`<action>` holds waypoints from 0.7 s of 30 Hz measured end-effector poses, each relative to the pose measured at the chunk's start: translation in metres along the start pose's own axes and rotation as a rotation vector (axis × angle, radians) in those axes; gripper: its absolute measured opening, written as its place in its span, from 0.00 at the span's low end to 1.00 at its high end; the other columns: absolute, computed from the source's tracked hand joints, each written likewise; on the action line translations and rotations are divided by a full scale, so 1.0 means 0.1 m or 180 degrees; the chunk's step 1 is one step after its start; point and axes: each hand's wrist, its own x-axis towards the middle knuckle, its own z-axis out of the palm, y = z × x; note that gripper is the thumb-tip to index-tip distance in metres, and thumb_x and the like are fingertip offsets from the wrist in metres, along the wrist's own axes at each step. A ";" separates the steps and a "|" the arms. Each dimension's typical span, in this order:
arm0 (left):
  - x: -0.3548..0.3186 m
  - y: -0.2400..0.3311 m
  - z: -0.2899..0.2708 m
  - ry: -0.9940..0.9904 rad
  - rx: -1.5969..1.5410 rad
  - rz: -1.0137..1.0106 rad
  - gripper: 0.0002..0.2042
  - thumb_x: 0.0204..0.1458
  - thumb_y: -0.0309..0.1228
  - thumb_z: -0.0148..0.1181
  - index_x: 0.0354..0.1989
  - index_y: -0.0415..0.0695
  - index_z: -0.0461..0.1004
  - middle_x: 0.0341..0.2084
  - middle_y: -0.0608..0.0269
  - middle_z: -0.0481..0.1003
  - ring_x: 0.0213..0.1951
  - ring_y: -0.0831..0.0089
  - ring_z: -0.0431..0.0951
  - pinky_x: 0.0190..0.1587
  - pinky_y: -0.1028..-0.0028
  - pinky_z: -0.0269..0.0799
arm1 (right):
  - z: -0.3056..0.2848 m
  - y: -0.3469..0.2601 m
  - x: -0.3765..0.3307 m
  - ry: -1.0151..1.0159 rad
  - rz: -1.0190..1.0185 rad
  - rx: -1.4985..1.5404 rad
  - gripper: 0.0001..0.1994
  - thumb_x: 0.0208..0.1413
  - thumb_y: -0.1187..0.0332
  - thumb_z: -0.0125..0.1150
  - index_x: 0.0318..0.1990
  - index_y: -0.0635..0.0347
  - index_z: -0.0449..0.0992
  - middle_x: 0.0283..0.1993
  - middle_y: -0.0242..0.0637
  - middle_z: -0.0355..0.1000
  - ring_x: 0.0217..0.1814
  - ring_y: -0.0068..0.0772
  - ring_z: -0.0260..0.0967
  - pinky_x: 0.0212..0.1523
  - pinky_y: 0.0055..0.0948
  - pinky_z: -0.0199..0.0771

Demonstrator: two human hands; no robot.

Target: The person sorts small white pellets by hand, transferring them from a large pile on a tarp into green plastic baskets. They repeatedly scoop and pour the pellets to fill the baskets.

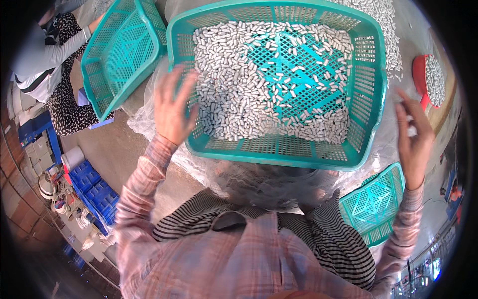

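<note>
A large green plastic basket (279, 158) with perforated walls sits before me. Small white capsule-shaped pieces (231, 94) lie inside, thick on the left and along the edges, sparse over the middle of the mesh bottom. My left hand (174, 104), slightly blurred, is at the basket's left rim with fingers spread and nothing visible in it; whether it touches the rim I cannot tell. Off the basket's right side hovers my right hand (416, 132), its fingers stretched and apart. A small white spot shows between those fingers, and I cannot tell whether it is a piece or background.
A red scoop (420, 79) full of white pieces lies at the right. More pieces (381, 30) are heaped behind the basket. A green basket (122, 60) stands at left near another person's arm (74, 40); another basket (376, 199) is lower right. Blue crates (94, 187) sit left.
</note>
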 end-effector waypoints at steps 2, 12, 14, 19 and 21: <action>-0.25 -0.25 0.21 0.0646 -0.1310 -0.0969 0.30 0.45 0.23 0.59 0.61 0.47 0.62 0.48 0.54 0.72 0.49 0.62 0.72 0.53 0.68 0.68 | 0.15 -0.17 0.00 -0.0745 -0.0695 0.0149 0.11 0.53 0.69 0.60 0.44 0.59 0.79 0.32 0.41 0.73 0.31 0.37 0.70 0.33 0.32 0.69; -0.68 0.07 -0.13 0.0110 -0.3784 -0.1546 0.44 0.33 0.16 0.50 0.68 0.45 0.51 0.66 0.47 0.52 0.68 0.62 0.52 0.67 0.67 0.48 | 2.04 -0.06 -0.04 0.0293 -0.0447 0.0478 0.27 0.61 0.63 0.51 0.66 0.59 0.56 0.67 0.52 0.53 0.69 0.52 0.50 0.67 0.39 0.50; -0.81 0.15 -0.62 0.0070 -0.3805 -0.1422 0.46 0.31 0.16 0.49 0.69 0.41 0.47 0.69 0.46 0.44 0.70 0.62 0.43 0.68 0.68 0.41 | 2.40 0.23 -0.06 0.0963 0.0493 0.1241 0.26 0.63 0.61 0.47 0.67 0.61 0.55 0.70 0.51 0.50 0.71 0.52 0.46 0.70 0.41 0.43; -0.82 -0.33 -0.91 0.0235 -0.4781 -0.1941 0.47 0.29 0.14 0.46 0.68 0.35 0.45 0.62 0.56 0.58 0.65 0.66 0.57 0.67 0.69 0.48 | 3.04 -0.86 0.28 0.0686 0.0359 0.1627 0.33 0.61 0.50 0.48 0.68 0.58 0.52 0.72 0.54 0.40 0.75 0.57 0.30 0.70 0.47 0.37; -0.85 -0.47 -0.75 0.0266 -0.4646 -0.2050 0.46 0.29 0.13 0.47 0.68 0.35 0.45 0.62 0.55 0.58 0.64 0.67 0.58 0.66 0.70 0.49 | 2.94 -1.74 0.45 0.0336 0.0003 0.1397 0.32 0.57 0.49 0.53 0.67 0.49 0.57 0.74 0.53 0.32 0.75 0.60 0.27 0.69 0.53 0.38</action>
